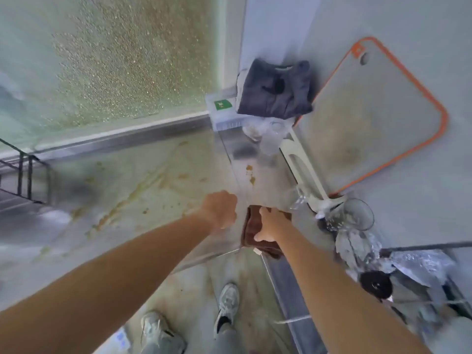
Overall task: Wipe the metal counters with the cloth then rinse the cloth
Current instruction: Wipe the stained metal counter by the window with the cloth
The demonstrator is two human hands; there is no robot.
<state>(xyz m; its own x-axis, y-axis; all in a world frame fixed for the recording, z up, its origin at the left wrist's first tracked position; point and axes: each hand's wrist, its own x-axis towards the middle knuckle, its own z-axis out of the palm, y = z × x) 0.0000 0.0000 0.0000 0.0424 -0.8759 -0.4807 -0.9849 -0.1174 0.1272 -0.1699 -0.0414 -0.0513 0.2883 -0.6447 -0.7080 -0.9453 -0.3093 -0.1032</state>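
Right hand (270,224): pressed palm-down on the cloth, fingers spread flat over it and curling past its far edge, thumb pointing back along the near side.
Cloth (251,226): brown, bunched, lying on the narrow metal tabletop strip near its front corner; one edge hangs just over the front lip, where a small white tag shows.
Left hand (221,208): closed into a loose fist, fingers curled in and holding nothing that can be seen; it sits at the edge where the two metal surfaces meet, just beside the cloth and not touching it.
Tabletop (143,180): dull steel, streaked and spotted with yellowish-brown residue; more brown spots lie on the strip ahead of the cloth.
Cutting board (370,121): grey with an orange rim, leaning against the wall to the right of the strip.
Dark folded fabric (275,90): blue-grey, resting at the far end of the strip, on a clear box with a green label.
Glass (357,213): clear, lying tipped near the right wrist, beside a white rack.
Wire rack (23,175): black, at the left edge of the tabletop.
Shoes (227,307): grey sneakers on the floor below, between the two forearms.
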